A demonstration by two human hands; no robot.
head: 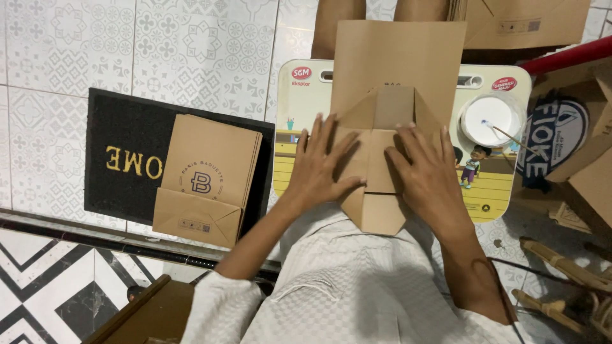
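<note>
A brown paper bag [395,64] lies flat on a small colourful lap table [491,197], its bottom end folded into flaps toward me. My left hand [322,169] lies flat with fingers spread on the left flap of the folded bottom. On the right flap my right hand [427,172] presses down the same way. Both palms rest on the paper; neither hand grips anything. A white round tub of glue [491,118] with a thin stick in it stands on the table's right side.
A stack of finished brown paper bags [207,178] lies on a black doormat [121,159] to the left. Cardboard boxes [577,140] crowd the right. Another person's legs [331,25] are beyond the table. Bamboo sticks [561,267] lie at lower right.
</note>
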